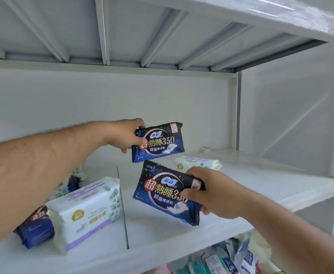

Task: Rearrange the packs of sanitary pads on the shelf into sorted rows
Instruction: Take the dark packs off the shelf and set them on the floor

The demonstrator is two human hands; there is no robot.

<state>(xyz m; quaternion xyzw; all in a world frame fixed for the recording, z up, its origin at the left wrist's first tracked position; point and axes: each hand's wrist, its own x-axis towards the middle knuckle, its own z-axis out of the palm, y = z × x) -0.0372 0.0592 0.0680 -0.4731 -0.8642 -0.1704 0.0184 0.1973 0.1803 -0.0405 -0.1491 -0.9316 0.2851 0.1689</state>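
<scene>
Left hand (pixel 127 133) grips upper navy pack (pixel 158 142) above white shelf (pixel 261 186); right hand (pixel 211 191) grips lower navy pack (pixel 166 194). White pack (pixel 87 212) lies left.

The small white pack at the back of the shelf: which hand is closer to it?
Right. The right hand, holding a dark blue pack, sits just in front of the small white pack. The left hand, holding another dark blue pack, is farther off to its left.
</scene>
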